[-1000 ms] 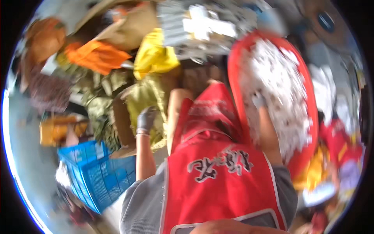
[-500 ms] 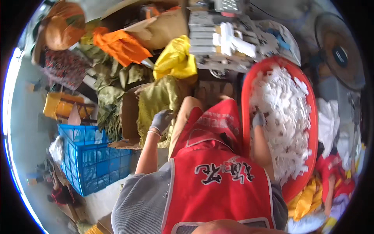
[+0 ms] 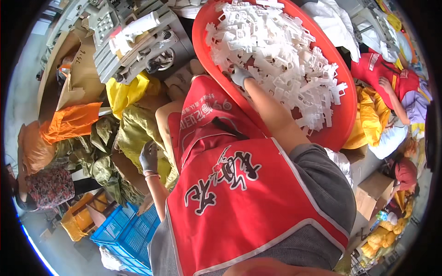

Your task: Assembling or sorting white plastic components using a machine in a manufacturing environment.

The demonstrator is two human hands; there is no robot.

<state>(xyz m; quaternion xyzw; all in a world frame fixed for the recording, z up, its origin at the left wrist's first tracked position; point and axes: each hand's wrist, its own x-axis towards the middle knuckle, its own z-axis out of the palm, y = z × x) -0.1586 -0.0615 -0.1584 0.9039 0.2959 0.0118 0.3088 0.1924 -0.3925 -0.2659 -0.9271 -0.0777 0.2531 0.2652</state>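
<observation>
- Small white plastic pieces (image 3: 276, 50), flat and angular with cut-out openings, lie in a loose heap under and beyond the right hand (image 3: 240, 76); they point every way, which suggests they were tipped in rather than laid out.
- The right hand, in a grey glove, reaches to the heap's near left side, fingertips among the pieces; whether it grasps one I cannot tell.
- A long oval red plastic tub (image 3: 340, 133) holds the heap; its raised rim probably keeps pieces from spilling, and its place beside the leg puts them within the right hand's easy reach.
- The left hand (image 3: 148, 158), gloved too, is released: its fingers are loosely bent, not clenched, and nothing shows in it. It hangs by the knee, apparently lifted clear of the things below.
- A yellow-green woven sack (image 3: 133, 131) lies slumped just beyond the left hand; its slack folds suggest little stiffness. Crumpled dark green sacks (image 3: 99, 147) lie to that hand's left.
- Ahead of the left hand are a bright yellow bag (image 3: 126, 94) and, farther, a grey metal machine (image 3: 133, 46) with a white plastic part (image 3: 142, 25) resting on top.
- A blue slatted plastic crate (image 3: 133, 234) stands behind the left hand, toward the body.
- A red apron (image 3: 216, 202) covers the front and lap between the hands, likely to shield the clothes.
- Well to the right hand's right, a co-worker in red (image 3: 377, 73) is beside orange-yellow sacks (image 3: 370, 115).
</observation>
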